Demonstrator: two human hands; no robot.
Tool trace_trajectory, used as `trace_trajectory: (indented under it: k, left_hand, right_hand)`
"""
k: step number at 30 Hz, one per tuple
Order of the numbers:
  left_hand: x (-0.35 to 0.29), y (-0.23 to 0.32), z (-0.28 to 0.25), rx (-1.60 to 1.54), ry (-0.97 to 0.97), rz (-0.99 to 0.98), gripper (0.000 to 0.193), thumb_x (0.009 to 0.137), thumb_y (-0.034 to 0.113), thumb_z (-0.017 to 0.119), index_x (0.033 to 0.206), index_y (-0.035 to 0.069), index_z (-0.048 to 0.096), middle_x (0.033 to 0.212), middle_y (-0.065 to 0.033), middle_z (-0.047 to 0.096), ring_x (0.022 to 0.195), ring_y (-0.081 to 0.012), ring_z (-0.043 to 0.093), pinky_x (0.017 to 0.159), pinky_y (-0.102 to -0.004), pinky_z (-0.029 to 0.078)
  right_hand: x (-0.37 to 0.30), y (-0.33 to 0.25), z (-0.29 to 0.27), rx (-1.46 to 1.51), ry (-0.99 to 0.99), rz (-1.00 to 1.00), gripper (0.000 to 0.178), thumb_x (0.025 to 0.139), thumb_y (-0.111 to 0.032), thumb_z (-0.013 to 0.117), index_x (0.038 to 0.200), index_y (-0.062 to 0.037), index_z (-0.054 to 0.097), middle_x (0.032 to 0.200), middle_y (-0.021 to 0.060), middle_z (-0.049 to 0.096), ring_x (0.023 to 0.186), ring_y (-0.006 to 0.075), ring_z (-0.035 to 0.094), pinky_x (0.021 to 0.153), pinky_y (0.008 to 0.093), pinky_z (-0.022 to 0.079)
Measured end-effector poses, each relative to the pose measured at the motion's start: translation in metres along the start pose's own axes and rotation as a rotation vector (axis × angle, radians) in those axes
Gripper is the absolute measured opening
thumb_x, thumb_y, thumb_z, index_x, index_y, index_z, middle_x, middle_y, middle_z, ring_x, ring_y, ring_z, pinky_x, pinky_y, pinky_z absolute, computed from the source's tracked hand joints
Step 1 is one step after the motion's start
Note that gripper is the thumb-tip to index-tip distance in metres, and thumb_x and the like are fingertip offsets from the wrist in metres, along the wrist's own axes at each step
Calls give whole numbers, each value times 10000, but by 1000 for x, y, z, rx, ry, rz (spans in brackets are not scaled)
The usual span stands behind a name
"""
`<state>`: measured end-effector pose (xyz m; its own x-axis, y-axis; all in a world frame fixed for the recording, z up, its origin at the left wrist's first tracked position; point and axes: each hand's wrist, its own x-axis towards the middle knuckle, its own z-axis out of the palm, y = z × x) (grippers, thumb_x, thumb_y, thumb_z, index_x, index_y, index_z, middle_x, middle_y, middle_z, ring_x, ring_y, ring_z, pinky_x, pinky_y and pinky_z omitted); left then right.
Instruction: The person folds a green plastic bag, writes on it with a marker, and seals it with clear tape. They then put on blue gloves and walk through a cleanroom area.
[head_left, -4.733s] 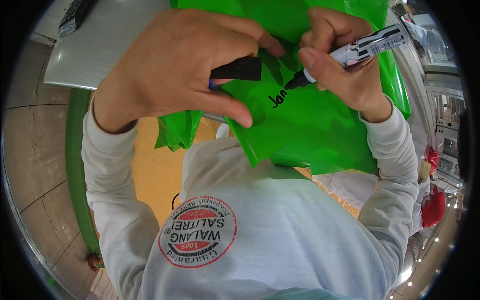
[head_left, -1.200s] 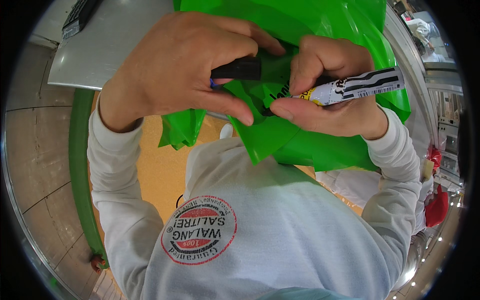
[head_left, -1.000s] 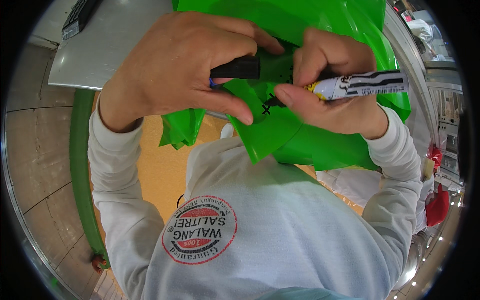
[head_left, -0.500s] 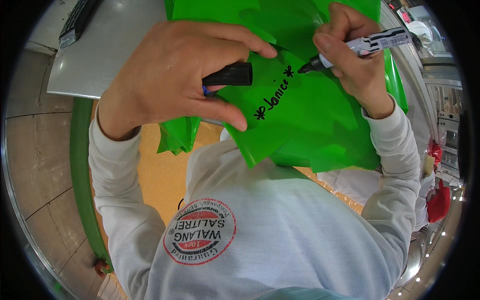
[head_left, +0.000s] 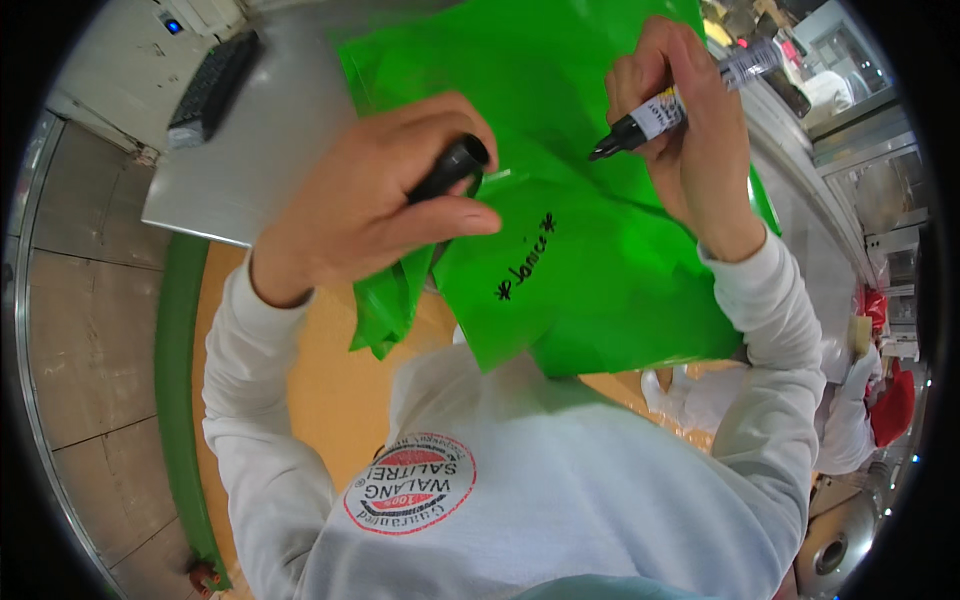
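Note:
My right hand (head_left: 695, 135) holds a black-tipped marker (head_left: 655, 115) with a white label, its tip pointing left and away from the lettering. In the curled fingers of my left hand (head_left: 365, 195) is the marker's black cap (head_left: 450, 168), its mouth toward the marker. The left hand is somewhat blurred. Beneath both hands a glossy green plastic bag (head_left: 630, 280) lies spread over the metal table (head_left: 225, 170). Black handwriting (head_left: 527, 262) with a star-like mark at each end slants across its near part.
A black keyboard-like device (head_left: 212, 85) sits at the table's far left. A green strip (head_left: 182, 380) runs beside the tiles at left. At right, another person in white with a red cap (head_left: 892, 405) is near metal equipment (head_left: 830, 550).
The marker tip has moved away from the end of the lettering. My left hand's forefinger has drawn back from the bag and curled. The lettering now appears lower in view.

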<state>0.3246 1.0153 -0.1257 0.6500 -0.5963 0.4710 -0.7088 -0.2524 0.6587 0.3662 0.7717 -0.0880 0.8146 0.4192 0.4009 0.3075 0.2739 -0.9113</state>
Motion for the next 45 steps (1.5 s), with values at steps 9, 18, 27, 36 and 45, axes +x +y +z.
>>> trace_trajectory:
  k: [9, 18, 27, 36, 45]
  left_hand:
    - [38, 25, 5, 158, -60, 189, 373, 938, 296, 574, 1097, -36, 512, 949, -172, 536, 854, -346, 522, 738, -384, 436]
    - [99, 48, 17, -166, -83, -108, 271, 1005, 262, 466, 964, -4, 500, 780, -24, 470, 705, -129, 415, 633, -261, 347]
    - [219, 128, 84, 16, -354, 14, 394, 1011, 366, 417, 815, 26, 449, 670, 23, 362, 611, -88, 312, 537, -268, 251]
    - [337, 192, 206, 189, -492, 41, 332, 987, 295, 487, 940, -28, 546, 647, -39, 429, 577, -114, 410, 524, -280, 324]
    - [394, 213, 278, 123, -322, -148, 249, 871, 186, 649, 1012, -2, 567, 690, -7, 486, 639, -76, 468, 587, -231, 395]
  right_hand:
    - [-11, -19, 16, -217, -37, -210, 214, 873, -126, 705, 758, -66, 535, 660, -35, 533, 618, 29, 488, 525, 191, 365]
    - [-5, -45, -22, -394, 56, -303, 183, 969, -223, 577, 901, -60, 530, 742, -30, 490, 608, 44, 417, 532, 217, 347]
    - [-88, -121, -146, -188, 291, -466, 225, 1010, -216, 470, 867, -43, 448, 580, -20, 422, 471, 31, 361, 417, 202, 258]
    - [-192, -195, -289, -196, 289, -339, 158, 984, -173, 525, 904, -37, 506, 662, -6, 511, 547, 34, 458, 475, 204, 343]
    - [-231, -270, -513, -784, 762, -231, 195, 922, -272, 620, 953, -84, 663, 726, -23, 614, 639, 42, 476, 557, 208, 373]
